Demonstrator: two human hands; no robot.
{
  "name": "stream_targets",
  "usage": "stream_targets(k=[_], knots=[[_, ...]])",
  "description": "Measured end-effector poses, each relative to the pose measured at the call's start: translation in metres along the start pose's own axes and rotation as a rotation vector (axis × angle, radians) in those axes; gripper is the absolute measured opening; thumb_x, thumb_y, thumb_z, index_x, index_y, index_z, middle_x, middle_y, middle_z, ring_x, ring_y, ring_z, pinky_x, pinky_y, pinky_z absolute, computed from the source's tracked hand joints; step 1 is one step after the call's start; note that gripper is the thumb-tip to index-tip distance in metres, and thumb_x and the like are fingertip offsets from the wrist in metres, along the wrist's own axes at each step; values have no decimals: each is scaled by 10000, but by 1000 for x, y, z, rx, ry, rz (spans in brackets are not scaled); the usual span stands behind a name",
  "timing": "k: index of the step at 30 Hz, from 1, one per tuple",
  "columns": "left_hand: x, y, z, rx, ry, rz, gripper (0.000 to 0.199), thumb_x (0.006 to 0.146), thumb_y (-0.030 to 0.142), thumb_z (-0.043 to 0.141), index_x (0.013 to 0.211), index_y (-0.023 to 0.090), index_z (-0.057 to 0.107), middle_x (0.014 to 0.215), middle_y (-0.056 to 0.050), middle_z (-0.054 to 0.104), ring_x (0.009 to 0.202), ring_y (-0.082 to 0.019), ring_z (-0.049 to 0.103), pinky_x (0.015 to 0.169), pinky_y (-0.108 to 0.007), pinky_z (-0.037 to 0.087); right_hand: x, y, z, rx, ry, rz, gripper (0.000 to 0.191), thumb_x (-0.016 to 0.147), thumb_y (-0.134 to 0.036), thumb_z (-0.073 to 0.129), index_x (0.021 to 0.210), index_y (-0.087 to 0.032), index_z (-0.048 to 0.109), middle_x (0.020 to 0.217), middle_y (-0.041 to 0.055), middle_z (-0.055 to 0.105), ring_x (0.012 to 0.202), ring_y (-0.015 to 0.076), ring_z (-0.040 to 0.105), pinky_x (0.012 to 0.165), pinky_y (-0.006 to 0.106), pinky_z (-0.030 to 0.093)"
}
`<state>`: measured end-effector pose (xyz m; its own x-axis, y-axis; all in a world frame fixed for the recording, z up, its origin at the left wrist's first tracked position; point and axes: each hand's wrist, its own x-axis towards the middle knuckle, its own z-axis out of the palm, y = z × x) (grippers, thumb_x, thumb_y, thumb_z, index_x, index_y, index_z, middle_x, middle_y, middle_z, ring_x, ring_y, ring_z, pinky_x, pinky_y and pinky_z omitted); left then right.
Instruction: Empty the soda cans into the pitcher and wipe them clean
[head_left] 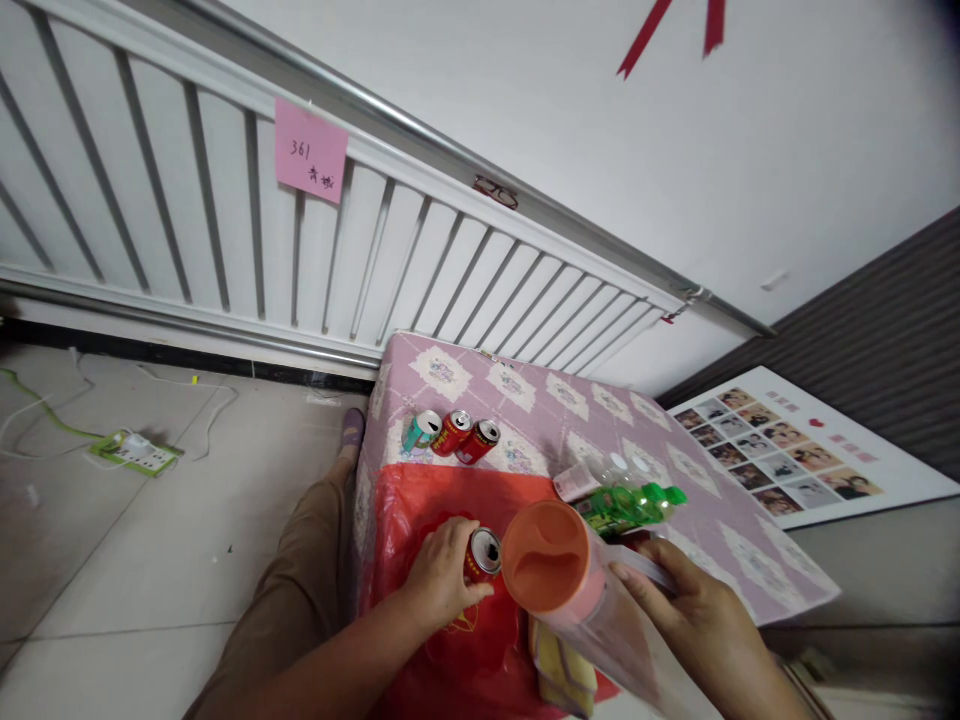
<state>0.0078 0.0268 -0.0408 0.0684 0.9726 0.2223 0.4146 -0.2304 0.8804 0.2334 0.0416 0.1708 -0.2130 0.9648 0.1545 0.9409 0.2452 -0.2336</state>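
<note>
Right hand (694, 600) gripped the handle of a clear pitcher (634, 640), and what a lean on it: orange lid (546, 555) to the left, right up by the can! Left hand (442, 570) had that red can (482, 556) between thumb and fingers, over the red sheet (420, 490) along the tabletop's (795, 590) left edge; whether its base touched down, no telling. No stream showed between lid and can, so how much had gone across, if any, couldn't be judged. Below the pitcher sat a yellow cloth (562, 670). Further up, green bottles (611, 508) and clear bottles (585, 477) seemed to lie beyond the lid. Past the sheet's far edge, three cans (454, 437) stood grouped near the tabletop's left edge, apparently opened, out of both hands: one can engaged, three aside!
</note>
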Motion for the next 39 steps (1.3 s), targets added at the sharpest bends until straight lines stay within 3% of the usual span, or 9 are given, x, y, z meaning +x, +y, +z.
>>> stream_targets(k=[39], knots=[[1, -3, 0, 7, -13, -6, 748, 603, 188, 841, 1257, 197, 478, 1265, -118, 588, 1193, -318, 561, 1015, -508, 465, 0, -10, -6, -19, -2, 24, 354, 803, -580, 572, 768, -230, 611, 650, 15, 696, 564, 192, 653, 500, 250, 484]])
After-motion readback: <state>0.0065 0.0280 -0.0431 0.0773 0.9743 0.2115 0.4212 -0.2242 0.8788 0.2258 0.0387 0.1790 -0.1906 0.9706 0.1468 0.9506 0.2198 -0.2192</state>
